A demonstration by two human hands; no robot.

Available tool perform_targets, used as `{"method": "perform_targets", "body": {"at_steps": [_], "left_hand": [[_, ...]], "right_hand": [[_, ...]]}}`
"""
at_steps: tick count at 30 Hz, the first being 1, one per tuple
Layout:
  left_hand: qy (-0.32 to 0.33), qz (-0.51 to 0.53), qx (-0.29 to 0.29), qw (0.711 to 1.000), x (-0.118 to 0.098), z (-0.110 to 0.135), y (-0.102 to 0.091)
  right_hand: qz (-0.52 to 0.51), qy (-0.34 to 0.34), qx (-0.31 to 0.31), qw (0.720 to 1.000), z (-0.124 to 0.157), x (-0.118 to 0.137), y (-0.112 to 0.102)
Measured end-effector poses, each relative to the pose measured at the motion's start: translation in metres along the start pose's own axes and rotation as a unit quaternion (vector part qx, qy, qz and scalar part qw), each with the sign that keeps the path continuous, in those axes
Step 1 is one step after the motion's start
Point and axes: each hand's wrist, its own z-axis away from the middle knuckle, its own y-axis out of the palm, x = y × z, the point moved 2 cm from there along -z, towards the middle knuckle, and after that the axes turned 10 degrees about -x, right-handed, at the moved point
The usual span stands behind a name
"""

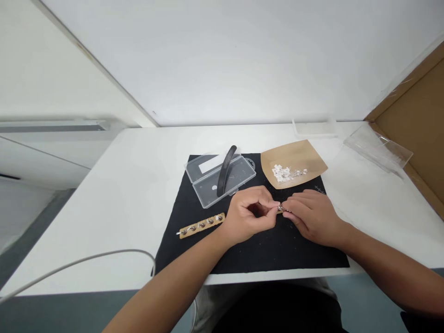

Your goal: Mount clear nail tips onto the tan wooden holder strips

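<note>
My left hand [251,212] and my right hand [314,215] meet over the black mat [249,254]. Thumb and index finger of the left pinch a tiny white-and-silvery piece [279,208]. Against its other side, the closed fingers of the right grip a small metal part, whose kind I cannot make out. A bit of light tan material shows just beneath the fingertips, mostly hidden by them. Left of my left hand lies a tan strip [199,226] bearing several round metal stands with small white pieces on them.
A clear hinged plastic case [208,199] lies open on the mat, a curved black file [226,171] across it. Behind my hands is a brown paper tray [294,152] with small white chips [281,173]. Clear acrylic pieces [378,148] stand right; a cable [104,253] crosses the left.
</note>
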Motion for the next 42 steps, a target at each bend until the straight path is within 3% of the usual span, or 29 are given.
{"method": "perform_targets", "body": {"at_steps": [6,12,21,42], "left_hand": [[0.021,-0.027,-0.003,0.999,-0.0035,-0.0021,0.0000],[-0.047,0.038,0.019,0.998,-0.0016,0.0028,-0.0007],[-0.119,0.071,0.009,0.990,-0.0031,0.0023,-0.0004],[-0.145,0.097,0.048,0.984,-0.0024,0.0023,-0.0044]], "right_hand": [[0.011,-0.002,-0.016,1.000,0.0009,-0.0002,0.0010],[0.018,0.039,-0.015,0.999,0.0059,-0.0031,0.0026],[0.005,0.045,-0.005,0.999,0.0053,-0.0028,0.0027],[-0.107,0.098,0.041,0.989,0.0042,-0.0046,0.0014]]}}
